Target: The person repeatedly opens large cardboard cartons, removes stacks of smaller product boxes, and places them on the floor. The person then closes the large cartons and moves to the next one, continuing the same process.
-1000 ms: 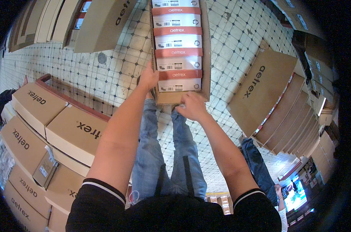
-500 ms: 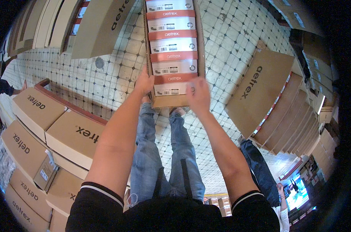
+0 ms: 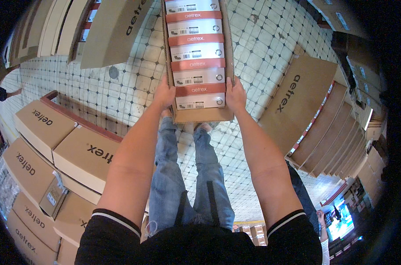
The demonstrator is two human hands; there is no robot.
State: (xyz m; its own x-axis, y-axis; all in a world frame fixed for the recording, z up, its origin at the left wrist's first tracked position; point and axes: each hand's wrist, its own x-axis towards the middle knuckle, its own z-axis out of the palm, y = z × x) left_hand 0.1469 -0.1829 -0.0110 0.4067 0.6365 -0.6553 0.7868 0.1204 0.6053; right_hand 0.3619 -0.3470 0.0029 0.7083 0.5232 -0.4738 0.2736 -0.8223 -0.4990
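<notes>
A long brown cardboard carton [image 3: 203,116] stretches away in front of me with its top open. Inside it, several white shoe boxes [image 3: 199,76] with orange-red lids stand in a row, label ends up. My left hand [image 3: 164,93] grips the carton's left wall near its close end. On the opposite wall, at about the same distance, my right hand [image 3: 236,94] holds the edge with the thumb at the rim. The outer fingers of both hands are partly hidden behind the carton's sides. My legs and feet show just below the close end.
Closed brown cartons [image 3: 83,148] are stacked at the left beside a dark red rail [image 3: 81,115]. Another large carton [image 3: 297,99] stands at the right, before a row of cartons. More cartons [image 3: 114,39] fill the upper left. A person's arm [image 3: 322,225] appears at the lower right near a bright screen [image 3: 341,218].
My right hand has moved from over the nearest shoe box out to the carton's right wall and taken hold there. My left hand stays on the left wall.
</notes>
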